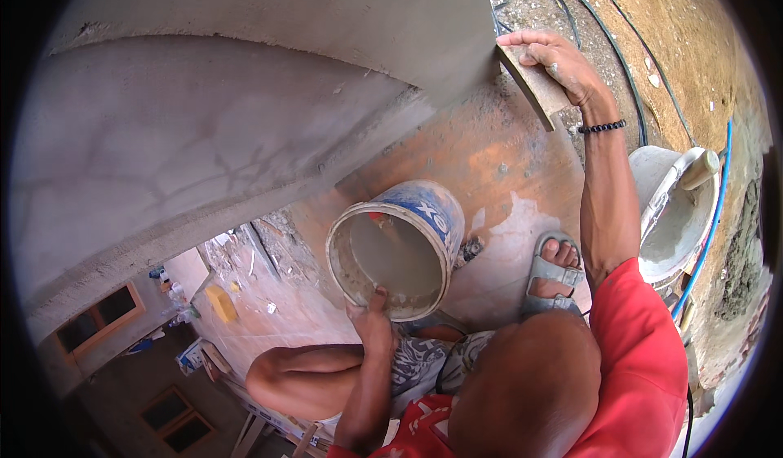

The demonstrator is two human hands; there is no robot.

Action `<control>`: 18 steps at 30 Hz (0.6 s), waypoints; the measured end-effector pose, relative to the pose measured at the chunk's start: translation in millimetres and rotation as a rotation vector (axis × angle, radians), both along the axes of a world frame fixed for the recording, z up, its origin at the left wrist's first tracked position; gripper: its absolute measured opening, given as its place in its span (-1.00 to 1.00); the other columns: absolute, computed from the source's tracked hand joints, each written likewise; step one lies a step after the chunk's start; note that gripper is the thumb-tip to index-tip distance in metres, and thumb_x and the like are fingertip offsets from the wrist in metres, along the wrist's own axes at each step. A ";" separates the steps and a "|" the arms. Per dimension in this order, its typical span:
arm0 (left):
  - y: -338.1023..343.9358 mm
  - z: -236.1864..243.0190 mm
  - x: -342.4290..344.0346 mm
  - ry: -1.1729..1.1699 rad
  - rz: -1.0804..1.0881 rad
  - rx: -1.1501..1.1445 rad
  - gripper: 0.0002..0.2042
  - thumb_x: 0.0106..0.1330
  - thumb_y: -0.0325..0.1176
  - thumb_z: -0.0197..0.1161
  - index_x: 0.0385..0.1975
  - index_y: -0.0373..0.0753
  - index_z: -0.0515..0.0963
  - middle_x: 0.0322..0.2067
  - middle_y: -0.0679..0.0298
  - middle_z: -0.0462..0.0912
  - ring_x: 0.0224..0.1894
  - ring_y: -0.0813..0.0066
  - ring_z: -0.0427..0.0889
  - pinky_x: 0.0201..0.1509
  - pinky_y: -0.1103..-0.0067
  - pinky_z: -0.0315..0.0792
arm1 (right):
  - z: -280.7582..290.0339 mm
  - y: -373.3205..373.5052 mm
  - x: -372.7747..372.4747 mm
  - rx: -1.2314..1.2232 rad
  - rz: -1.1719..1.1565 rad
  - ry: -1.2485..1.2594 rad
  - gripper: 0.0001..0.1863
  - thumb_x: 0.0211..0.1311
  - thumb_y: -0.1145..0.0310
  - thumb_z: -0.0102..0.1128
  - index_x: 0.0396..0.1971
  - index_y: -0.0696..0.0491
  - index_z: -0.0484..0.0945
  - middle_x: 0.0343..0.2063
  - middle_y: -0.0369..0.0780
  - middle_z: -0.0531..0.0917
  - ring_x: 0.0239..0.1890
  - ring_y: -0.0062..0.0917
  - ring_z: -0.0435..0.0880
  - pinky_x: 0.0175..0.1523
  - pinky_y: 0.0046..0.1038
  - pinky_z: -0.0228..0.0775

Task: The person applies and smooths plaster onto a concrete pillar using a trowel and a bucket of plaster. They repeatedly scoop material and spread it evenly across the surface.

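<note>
Grey, faintly cracked plaster on the wall. Blue-and-white bucket, grey slurry inside. Tan wooden float under the right hand. Black bead bracelet. Red shirt. Grey-and-white patterned shorts. Grey sandal. White bucket, blue hose beside it. Orange-brown, cement-stained floor. Yellow sponge.

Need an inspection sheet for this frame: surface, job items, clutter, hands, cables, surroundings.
Surface: grey plastered wall, smooth with hairline cracks, rough along its lower edge.
Job's things: wooden float pressed at the wall corner; blue-labelled bucket tilted, grey slurry inside.
Clutter: white bucket with a handled tool in it; yellow object on the floor.
Grippers: left hand grips the blue-labelled bucket's rim; right hand grips the wooden float.
Cables: blue hose; black lines on the ground.
Surroundings: orange floor, splashed; windows below.
</note>
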State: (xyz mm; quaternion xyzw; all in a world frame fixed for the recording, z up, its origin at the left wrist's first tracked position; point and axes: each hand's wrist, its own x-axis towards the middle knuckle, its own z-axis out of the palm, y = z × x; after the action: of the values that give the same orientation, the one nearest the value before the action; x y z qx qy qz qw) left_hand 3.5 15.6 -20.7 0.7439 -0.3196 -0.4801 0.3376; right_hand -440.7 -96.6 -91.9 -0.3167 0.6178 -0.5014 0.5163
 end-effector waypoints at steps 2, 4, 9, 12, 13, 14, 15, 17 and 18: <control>-1.1 -1.7 4.2 0.002 0.008 0.013 -0.41 0.15 -0.63 0.24 0.25 -0.38 0.30 0.09 0.08 0.50 0.07 0.27 0.51 0.20 0.44 0.38 | 9.0 -18.0 -9.0 -0.056 0.047 0.105 -0.55 0.06 0.41 0.08 0.00 0.04 0.66 -0.27 -0.25 0.69 -0.39 -0.65 0.62 -0.22 -0.63 0.55; -2.4 -0.9 6.0 0.023 0.039 0.036 -0.39 0.15 -0.63 0.24 0.27 -0.38 0.27 0.11 0.06 0.49 0.10 0.25 0.50 0.20 0.43 0.39 | 36.1 -34.3 -7.5 -0.150 0.046 0.132 -0.57 0.08 0.35 0.13 0.00 0.05 0.66 -0.25 -0.22 0.70 -0.38 -0.62 0.63 -0.21 -0.59 0.56; -11.9 16.1 -23.6 0.012 0.073 0.052 -0.39 0.15 -0.65 0.18 0.28 -0.39 0.24 0.11 0.03 0.47 0.08 0.21 0.54 0.16 0.36 0.44 | 124.6 -44.4 -34.0 -0.459 -0.025 0.006 -0.50 0.16 0.48 0.05 0.15 0.12 0.57 -0.30 -0.22 0.68 -0.49 -0.64 0.59 -0.38 -0.70 0.43; -9.4 14.5 -19.1 0.001 0.011 0.056 -0.37 0.17 -0.67 0.18 0.31 -0.40 0.19 0.15 0.02 0.43 0.11 0.18 0.52 0.19 0.34 0.44 | 137.0 -6.0 -27.5 -0.363 -0.399 0.095 -0.52 0.19 0.45 0.05 0.15 0.15 0.57 -0.39 -0.24 0.68 -0.59 -0.68 0.51 -0.47 -0.69 0.34; -8.9 12.4 -14.7 -0.010 -0.012 0.049 -0.35 0.18 -0.68 0.18 0.33 -0.41 0.16 0.19 0.02 0.40 0.13 0.17 0.50 0.22 0.35 0.43 | 123.3 -0.6 -22.7 -0.283 -0.495 0.142 -0.53 0.20 0.45 0.05 0.14 0.15 0.57 -0.42 -0.26 0.67 -0.61 -0.70 0.47 -0.49 -0.69 0.30; -8.7 17.7 -21.5 -0.029 0.035 0.051 -0.36 0.19 -0.68 0.18 0.32 -0.41 0.17 0.18 0.02 0.42 0.12 0.18 0.51 0.20 0.35 0.44 | 114.7 11.7 -0.1 -0.414 -0.595 0.148 -0.56 0.22 0.43 0.05 0.10 0.14 0.61 -0.54 -0.36 0.59 -0.62 -0.74 0.38 -0.50 -0.67 0.21; -9.4 17.2 -22.9 -0.035 0.009 0.054 -0.37 0.19 -0.68 0.18 0.32 -0.40 0.18 0.17 0.02 0.42 0.11 0.19 0.52 0.19 0.36 0.44 | 56.4 23.1 0.1 -0.321 -0.701 0.341 -0.60 0.27 0.33 0.17 0.08 0.15 0.61 -0.24 -0.24 0.68 -0.19 -0.64 0.61 -0.03 -0.64 0.44; -7.2 16.3 -12.9 -0.067 -0.004 0.051 -0.38 0.19 -0.68 0.18 0.31 -0.40 0.20 0.16 0.03 0.43 0.10 0.21 0.52 0.17 0.38 0.45 | 6.2 34.0 47.8 -0.258 -0.806 0.139 -0.55 0.31 0.49 0.11 0.22 0.12 0.51 -0.07 -0.24 0.63 -0.08 -0.68 0.56 0.07 -0.60 0.40; -7.9 15.1 -9.2 -0.131 -0.005 0.085 -0.40 0.20 -0.66 0.18 0.30 -0.40 0.22 0.12 0.05 0.46 0.07 0.23 0.54 0.14 0.39 0.47 | -18.2 41.3 70.8 -0.191 -0.780 0.102 -0.50 0.27 0.53 0.15 0.24 0.09 0.50 -0.02 -0.25 0.62 -0.07 -0.69 0.57 0.11 -0.62 0.39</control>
State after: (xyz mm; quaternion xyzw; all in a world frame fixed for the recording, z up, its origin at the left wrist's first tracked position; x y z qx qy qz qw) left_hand -5.7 7.7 -5.6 0.7866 -0.3221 -0.4443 0.2829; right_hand -369.9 -55.3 -110.1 -0.1296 0.6672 -0.6984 0.2242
